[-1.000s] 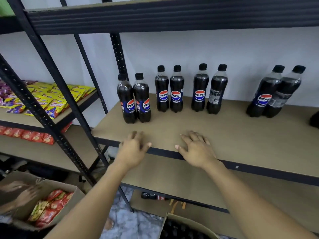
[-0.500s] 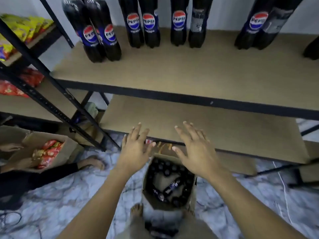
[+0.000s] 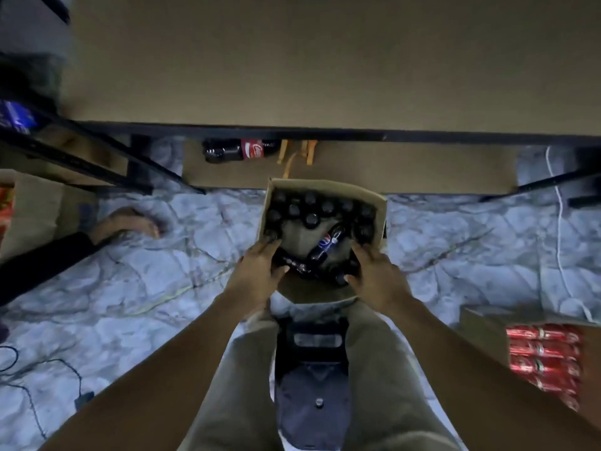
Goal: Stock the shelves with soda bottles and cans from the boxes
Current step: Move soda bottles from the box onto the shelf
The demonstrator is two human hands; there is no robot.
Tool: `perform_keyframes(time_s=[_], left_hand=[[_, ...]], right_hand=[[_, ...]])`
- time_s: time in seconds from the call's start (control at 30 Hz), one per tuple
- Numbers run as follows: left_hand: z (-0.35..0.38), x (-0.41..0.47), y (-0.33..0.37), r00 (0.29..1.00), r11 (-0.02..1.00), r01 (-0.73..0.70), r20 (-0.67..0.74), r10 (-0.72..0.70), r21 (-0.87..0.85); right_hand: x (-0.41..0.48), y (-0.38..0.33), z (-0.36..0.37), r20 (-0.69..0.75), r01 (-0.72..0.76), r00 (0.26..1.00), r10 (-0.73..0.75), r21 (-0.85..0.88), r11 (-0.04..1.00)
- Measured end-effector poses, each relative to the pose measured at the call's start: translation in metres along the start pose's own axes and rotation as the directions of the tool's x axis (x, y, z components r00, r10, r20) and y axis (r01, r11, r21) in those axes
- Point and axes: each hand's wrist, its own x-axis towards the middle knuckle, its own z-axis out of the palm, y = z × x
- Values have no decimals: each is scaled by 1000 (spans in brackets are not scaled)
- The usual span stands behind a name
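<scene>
Soda bottles point(image 3: 311, 219) stand packed in the cardboard box point(image 3: 325, 185), one Pepsi bottle point(image 3: 327, 244) lying across them; left hand point(image 3: 260, 266) and right hand point(image 3: 374, 271) reach inside, grip impossible to tell.

— What's underfoot?
— A pale marbled floor point(image 3: 455, 255), grey-blue veins, dimly lit. A white cable point(image 3: 558, 222) trails over it at right.
— Furniture?
— A tan shelf board point(image 3: 325, 60) with a black metal front edge. At left, blurred, seemingly a second rack's black frame point(image 3: 141, 170).

Brown box point(image 3: 328, 188) (black bottles point(image 3: 310, 219)), marbled floor point(image 3: 162, 271).
</scene>
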Motion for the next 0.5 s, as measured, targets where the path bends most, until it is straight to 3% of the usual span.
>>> perform_keyframes(time_s=[0.2,0.33,0.5], left_hand=[[84,90,-47,989,982,145,30,-143,-119],[126,133,-70,972,956,234,27,-233,-179],[148,166,-77,950,935,295,-48,-309,-198]], right_hand=[[106,39,89,-22,-97,995,98,48,994],[153,63,123,-20,-241,969,246,138,961],[187,82,149,-36,-285,953,299,214,934]])
